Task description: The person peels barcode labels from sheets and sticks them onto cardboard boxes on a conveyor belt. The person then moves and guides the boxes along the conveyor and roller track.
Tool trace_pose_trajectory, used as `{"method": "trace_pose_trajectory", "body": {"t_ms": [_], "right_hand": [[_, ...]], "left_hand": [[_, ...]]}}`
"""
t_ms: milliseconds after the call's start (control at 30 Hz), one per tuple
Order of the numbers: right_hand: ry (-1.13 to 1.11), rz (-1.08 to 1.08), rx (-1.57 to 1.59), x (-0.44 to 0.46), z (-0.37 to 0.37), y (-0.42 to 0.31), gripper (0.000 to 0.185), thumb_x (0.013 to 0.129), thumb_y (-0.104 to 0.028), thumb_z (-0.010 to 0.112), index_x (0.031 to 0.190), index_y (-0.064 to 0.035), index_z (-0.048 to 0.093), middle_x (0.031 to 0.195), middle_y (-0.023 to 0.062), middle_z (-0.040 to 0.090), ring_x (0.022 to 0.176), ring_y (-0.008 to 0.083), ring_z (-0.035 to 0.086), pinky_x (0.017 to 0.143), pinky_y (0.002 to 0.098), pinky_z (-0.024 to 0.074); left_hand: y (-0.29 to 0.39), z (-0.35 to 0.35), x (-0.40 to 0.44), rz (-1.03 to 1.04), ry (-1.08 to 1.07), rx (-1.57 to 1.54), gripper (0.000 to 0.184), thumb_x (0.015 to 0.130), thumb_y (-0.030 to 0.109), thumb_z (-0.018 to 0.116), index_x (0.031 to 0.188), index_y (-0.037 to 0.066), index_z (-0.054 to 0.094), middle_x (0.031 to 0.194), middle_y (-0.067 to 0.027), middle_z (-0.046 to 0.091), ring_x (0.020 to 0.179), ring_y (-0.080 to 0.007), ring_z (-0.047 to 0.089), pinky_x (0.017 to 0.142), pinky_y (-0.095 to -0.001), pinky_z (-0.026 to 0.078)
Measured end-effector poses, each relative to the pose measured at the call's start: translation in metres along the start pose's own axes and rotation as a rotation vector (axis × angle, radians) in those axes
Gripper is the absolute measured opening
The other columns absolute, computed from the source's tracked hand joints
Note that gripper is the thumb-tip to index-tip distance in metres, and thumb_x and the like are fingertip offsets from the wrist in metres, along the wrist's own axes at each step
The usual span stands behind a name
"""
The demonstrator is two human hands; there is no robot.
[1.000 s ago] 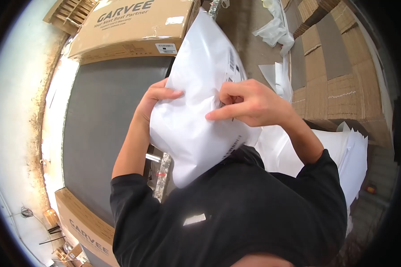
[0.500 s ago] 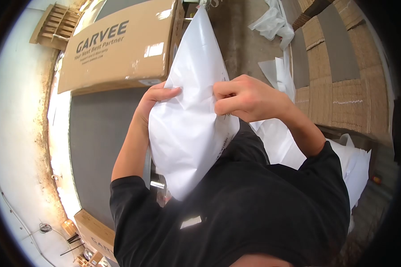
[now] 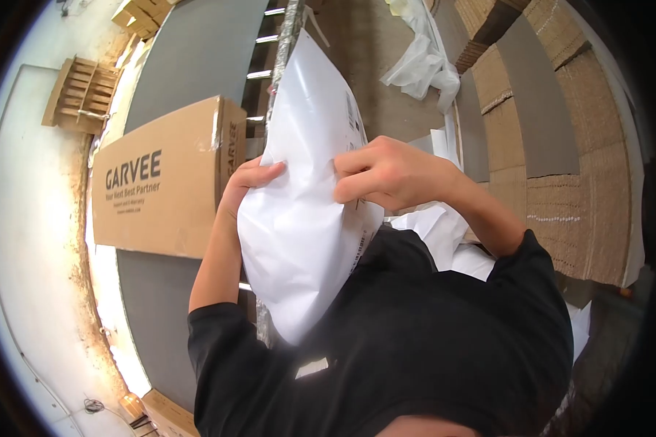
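Note:
A white plastic sheet or bag [image 3: 299,240] with dark print along its right side hangs in front of my chest, its pointed end facing away from me. My left hand [image 3: 251,178] grips its left edge, thumb on top and fingers hidden behind. On the right side, my right hand [image 3: 386,171] pinches the plastic between curled fingers and thumb. Creases run across the material between the two hands. Whether anything is inside it, I cannot tell.
At left, a large GARVEE carton [image 3: 160,178] rests on a grey conveyor belt [image 3: 189,65]. Flat stacked cardboard [image 3: 561,153] stands at right. Crumpled white wrapping [image 3: 423,69] lies beside it, with more white plastic [image 3: 434,226] behind my right arm. A wooden pallet [image 3: 84,95] is far left.
The GARVEE carton appears lower and smaller, showing more of the belt beyond it. Both hands keep their hold on the white plastic, which has shifted slightly left in view.

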State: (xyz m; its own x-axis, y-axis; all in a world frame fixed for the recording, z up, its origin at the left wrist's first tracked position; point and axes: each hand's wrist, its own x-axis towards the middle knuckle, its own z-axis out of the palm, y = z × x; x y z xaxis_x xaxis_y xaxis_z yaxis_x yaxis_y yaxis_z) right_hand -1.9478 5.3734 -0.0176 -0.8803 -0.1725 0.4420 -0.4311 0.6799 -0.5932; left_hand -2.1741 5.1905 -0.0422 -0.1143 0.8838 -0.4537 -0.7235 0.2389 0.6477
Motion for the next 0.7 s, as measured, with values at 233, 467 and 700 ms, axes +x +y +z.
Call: {"method": "trace_pose_trajectory", "body": {"t_ms": [233,467,700], "right_hand": [[0.035,-0.028,0.004,-0.005,-0.058,0.092,0.027,0.081,0.006,0.062,0.099,-0.0118,0.071,0.084,0.0066,0.055,0.07,0.0274,0.062,0.061,0.0391,0.0492],[0.034,-0.021,-0.006,0.042,-0.115,0.195,0.026,0.078,0.008,0.061,0.097,-0.0101,0.068,0.084,0.008,0.053,0.071,0.0296,0.062,0.062,0.04,0.0503],[-0.007,-0.064,-0.114,0.121,-0.193,0.317,0.025,0.078,0.01,0.065,0.095,-0.007,0.069,0.083,0.0069,0.054,0.067,0.0273,0.061,0.058,0.0379,0.0496]], "left_hand": [[0.035,0.006,0.104,-0.006,0.042,0.02,0.06,0.088,0.006,0.074,0.142,-0.013,0.056,0.132,-0.0237,0.069,0.117,-0.0327,0.071,0.103,-0.0438,0.057],[0.085,-0.047,0.238,0.017,-0.012,0.11,0.056,0.096,0.02,0.076,0.142,-0.006,0.059,0.128,-0.0167,0.071,0.111,-0.0253,0.072,0.098,-0.039,0.059],[0.175,-0.076,0.376,-0.022,-0.029,0.15,0.058,0.09,0.014,0.078,0.14,-0.009,0.059,0.126,-0.0165,0.072,0.11,-0.0235,0.072,0.098,-0.036,0.058]]}}
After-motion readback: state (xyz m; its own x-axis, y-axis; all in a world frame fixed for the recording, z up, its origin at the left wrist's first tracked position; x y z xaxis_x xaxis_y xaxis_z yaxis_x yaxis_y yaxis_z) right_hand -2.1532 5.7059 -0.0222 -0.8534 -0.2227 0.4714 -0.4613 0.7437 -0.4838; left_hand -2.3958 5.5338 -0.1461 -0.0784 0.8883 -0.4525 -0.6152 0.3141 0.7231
